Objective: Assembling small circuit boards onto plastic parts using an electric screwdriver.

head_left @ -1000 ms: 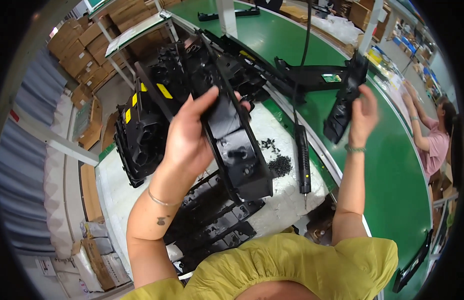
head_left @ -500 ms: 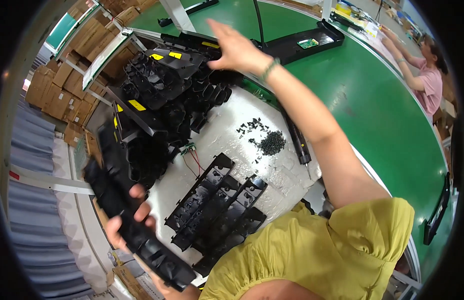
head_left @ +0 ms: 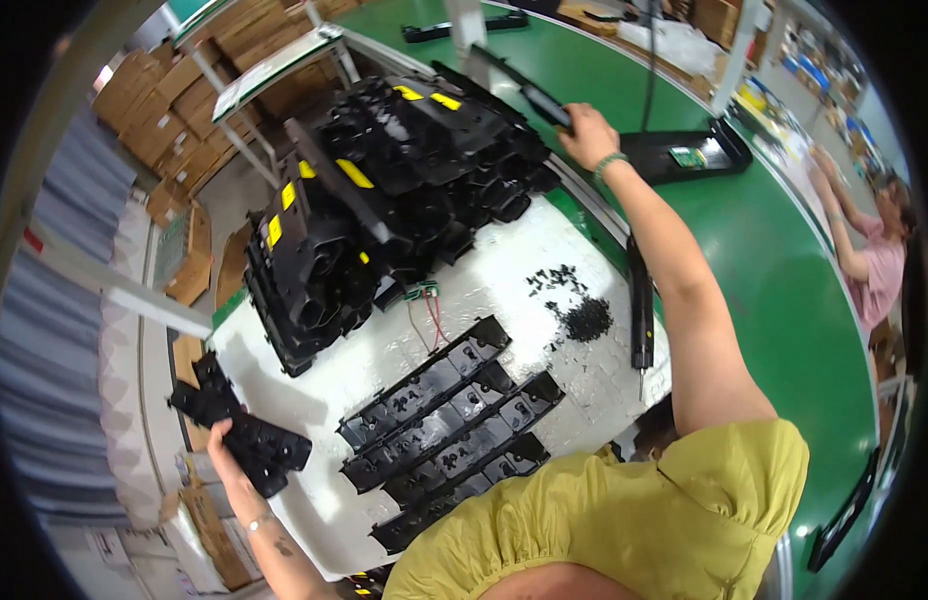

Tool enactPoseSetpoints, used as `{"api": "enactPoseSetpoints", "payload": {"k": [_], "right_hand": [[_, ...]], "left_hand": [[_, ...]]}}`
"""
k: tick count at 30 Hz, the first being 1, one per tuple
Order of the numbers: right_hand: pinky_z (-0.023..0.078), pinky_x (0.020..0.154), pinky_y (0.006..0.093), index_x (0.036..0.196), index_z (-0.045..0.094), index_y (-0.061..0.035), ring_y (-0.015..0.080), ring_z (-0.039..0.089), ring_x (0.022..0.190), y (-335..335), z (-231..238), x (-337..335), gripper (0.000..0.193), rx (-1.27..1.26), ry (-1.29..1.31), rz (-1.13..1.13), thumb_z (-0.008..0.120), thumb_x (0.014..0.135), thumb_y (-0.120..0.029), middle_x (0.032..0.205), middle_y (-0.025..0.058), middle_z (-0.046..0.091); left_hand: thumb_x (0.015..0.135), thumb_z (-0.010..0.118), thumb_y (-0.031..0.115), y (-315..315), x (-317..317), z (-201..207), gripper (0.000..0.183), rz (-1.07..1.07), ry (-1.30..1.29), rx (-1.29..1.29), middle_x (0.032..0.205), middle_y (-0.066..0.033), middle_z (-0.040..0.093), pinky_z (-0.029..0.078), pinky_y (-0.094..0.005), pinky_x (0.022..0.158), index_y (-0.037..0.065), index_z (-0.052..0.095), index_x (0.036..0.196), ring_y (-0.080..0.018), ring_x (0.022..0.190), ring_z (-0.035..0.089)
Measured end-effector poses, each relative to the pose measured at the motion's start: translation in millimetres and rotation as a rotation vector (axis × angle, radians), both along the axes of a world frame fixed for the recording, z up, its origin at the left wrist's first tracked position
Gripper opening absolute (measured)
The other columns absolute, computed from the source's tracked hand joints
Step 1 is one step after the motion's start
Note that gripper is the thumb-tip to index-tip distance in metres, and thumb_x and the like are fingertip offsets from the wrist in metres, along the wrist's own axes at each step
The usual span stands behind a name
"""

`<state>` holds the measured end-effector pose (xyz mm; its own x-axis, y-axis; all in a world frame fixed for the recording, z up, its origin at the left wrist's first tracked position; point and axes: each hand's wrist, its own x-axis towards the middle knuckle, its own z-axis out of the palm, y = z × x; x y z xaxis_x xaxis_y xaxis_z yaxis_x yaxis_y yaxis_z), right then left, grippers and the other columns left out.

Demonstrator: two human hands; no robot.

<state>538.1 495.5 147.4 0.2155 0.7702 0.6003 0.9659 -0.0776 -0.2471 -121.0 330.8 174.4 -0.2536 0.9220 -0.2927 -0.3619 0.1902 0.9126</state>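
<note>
Left hand (head_left: 222,440), eight o'clock, grips likely light, stiff black parts (head_left: 268,446), best held midway; right hand (head_left: 590,137), one o'clock, holds bar (head_left: 527,90).

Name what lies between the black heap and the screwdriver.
In the head view, small black screws, some scattered, others piled, lie on the white surface between the heap and the screwdriver.

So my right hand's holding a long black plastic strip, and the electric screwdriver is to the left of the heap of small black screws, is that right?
Not quite: the head view shows the electric screwdriver to the right of the heap of small black screws. Your right hand is indeed holding a long black plastic strip.
</note>
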Motion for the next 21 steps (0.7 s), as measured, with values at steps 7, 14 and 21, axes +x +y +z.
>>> {"api": "enactPoseSetpoints", "payload": {"k": [7, 14, 21], "right_hand": [[0.047, 0.069, 0.0385, 0.107, 0.055, -0.0016, 0.0288, 0.058, 0.079, -58, 109, -35, 0.041, 0.456, -0.128, 0.271, 0.068, 0.082, -0.031, 0.09, 0.0152, 0.058], [0.046, 0.067, 0.0197, 0.109, 0.057, 0.0005, 0.0058, 0.057, 0.077, -137, 188, -219, 0.029, -0.058, 0.564, 0.893, 0.068, 0.085, -0.011, 0.09, -0.0004, 0.062], [0.051, 0.064, 0.0324, 0.083, 0.063, 0.0081, 0.02, 0.064, 0.069, -99, 117, -412, 0.046, -0.523, 0.742, 1.128, 0.072, 0.074, -0.036, 0.078, 0.0168, 0.064]], "left_hand": [[0.075, 0.054, 0.018, 68, -75, -44, 0.043, -0.26, 0.121, -0.037, 0.101, -0.0145, 0.066, 0.049, -0.0346, 0.089, -0.006, 0.058, 0.11, -0.0246, 0.092, 0.063], [0.073, 0.059, 0.016, 132, -106, -51, 0.03, -0.209, 0.433, -0.284, 0.097, -0.0112, 0.066, 0.048, -0.0353, 0.081, 0.004, 0.063, 0.1, -0.0231, 0.086, 0.062], [0.081, 0.061, 0.025, 139, -60, -66, 0.044, -0.029, 1.045, -0.151, 0.117, -0.0193, 0.062, 0.042, -0.0366, 0.095, 0.003, 0.06, 0.119, -0.0315, 0.113, 0.056]]}}
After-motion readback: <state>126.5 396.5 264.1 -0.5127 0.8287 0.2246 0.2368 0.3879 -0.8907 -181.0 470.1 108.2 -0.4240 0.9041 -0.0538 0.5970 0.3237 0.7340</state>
